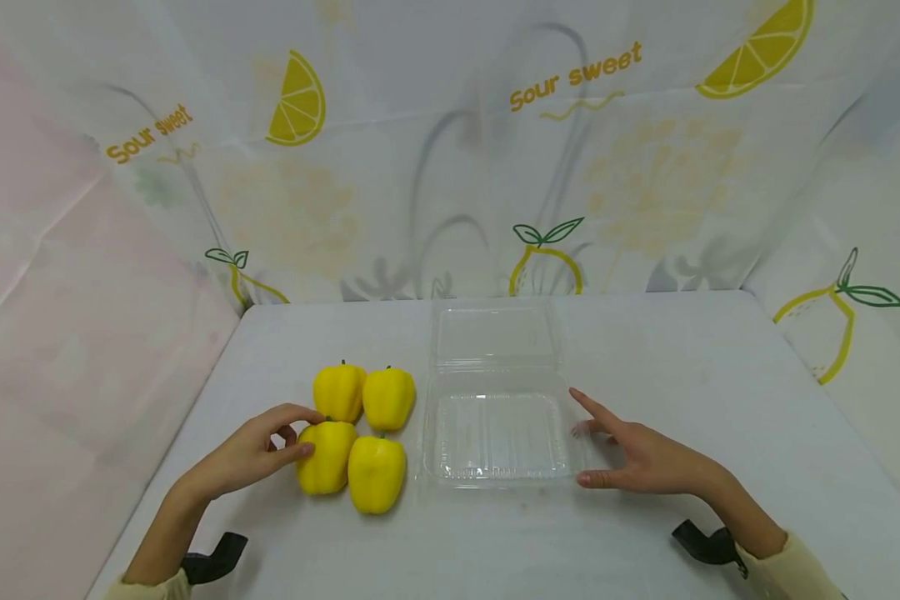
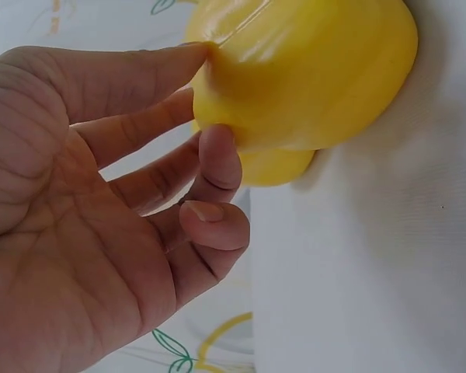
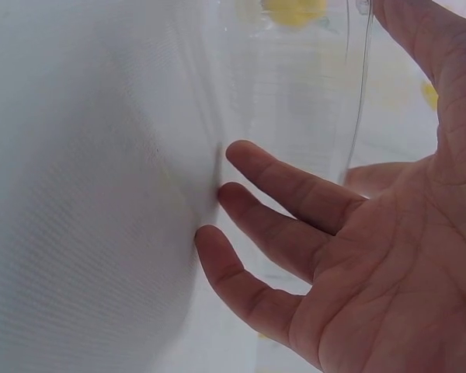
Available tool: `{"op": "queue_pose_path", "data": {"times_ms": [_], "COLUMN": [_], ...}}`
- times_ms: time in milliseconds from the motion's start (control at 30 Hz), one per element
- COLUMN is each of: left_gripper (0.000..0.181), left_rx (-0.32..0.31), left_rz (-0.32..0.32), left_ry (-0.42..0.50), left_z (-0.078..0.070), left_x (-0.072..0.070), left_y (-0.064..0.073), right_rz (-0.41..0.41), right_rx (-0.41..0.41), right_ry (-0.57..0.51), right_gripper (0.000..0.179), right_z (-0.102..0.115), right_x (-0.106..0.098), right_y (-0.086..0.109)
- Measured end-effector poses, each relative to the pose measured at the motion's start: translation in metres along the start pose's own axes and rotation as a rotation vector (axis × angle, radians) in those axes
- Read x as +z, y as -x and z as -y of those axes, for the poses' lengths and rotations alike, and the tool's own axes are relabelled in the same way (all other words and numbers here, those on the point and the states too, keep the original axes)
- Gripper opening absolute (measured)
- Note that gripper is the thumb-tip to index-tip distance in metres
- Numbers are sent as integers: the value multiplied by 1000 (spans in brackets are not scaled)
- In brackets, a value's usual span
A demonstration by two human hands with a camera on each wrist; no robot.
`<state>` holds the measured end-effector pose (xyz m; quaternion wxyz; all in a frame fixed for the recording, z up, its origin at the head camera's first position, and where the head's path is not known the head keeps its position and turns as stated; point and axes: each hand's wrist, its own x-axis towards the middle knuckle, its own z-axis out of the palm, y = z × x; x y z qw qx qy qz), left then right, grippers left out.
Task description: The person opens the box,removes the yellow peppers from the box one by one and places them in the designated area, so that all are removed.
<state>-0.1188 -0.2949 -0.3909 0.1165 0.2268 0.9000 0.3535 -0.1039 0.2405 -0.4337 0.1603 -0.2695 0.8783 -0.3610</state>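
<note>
Several yellow bell peppers stand in a close group on the left of the table in the head view. My left hand (image 1: 258,446) grips the near-left bell pepper (image 1: 327,462), thumb on its side and index finger by its stem. In the left wrist view the thumb presses that pepper (image 2: 318,70), and the other fingers curl loosely. A clear plastic clamshell box (image 1: 495,483) lies with its lid (image 1: 495,337) folded back, away from me. Beside its right wall my right hand (image 1: 641,458) is spread, fingertips near the rim; the right wrist view shows its fingertips low against the white surface.
Close by stand the near-right pepper (image 1: 377,475), the far-left pepper (image 1: 339,392) and the far-right pepper (image 1: 388,398). A white cloth covers the table (image 1: 495,550). Lemon-printed curtains (image 1: 457,167) rise behind it and along both sides.
</note>
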Motion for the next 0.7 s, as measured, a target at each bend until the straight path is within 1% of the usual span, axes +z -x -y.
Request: {"op": "queue_pose_path", "data": {"times_ms": [133, 267, 367, 433, 700], "left_gripper": [30, 29, 27, 27, 31], "left_rx": [6, -22, -49, -56, -41], "left_rz": [-29, -65, -102, -127, -210], "left_ry": [2, -11, -39, -63, -155], "left_z": [1, 2, 2, 2, 4], "left_x": [1, 0, -2, -3, -6], "left_y": [-2, -5, -7, -8, -11], "right_rz": [-3, 0, 0, 1, 16], "right_rx": [-2, -1, 0, 2, -3], "right_ry": [4, -5, -9, -11, -18], "right_gripper": [105, 105, 105, 105, 105], "right_z": [-1, -1, -1, -1, -1], "right_x": [-1, -1, -1, 0, -3], "right_y": [0, 0, 1, 1, 3]}}
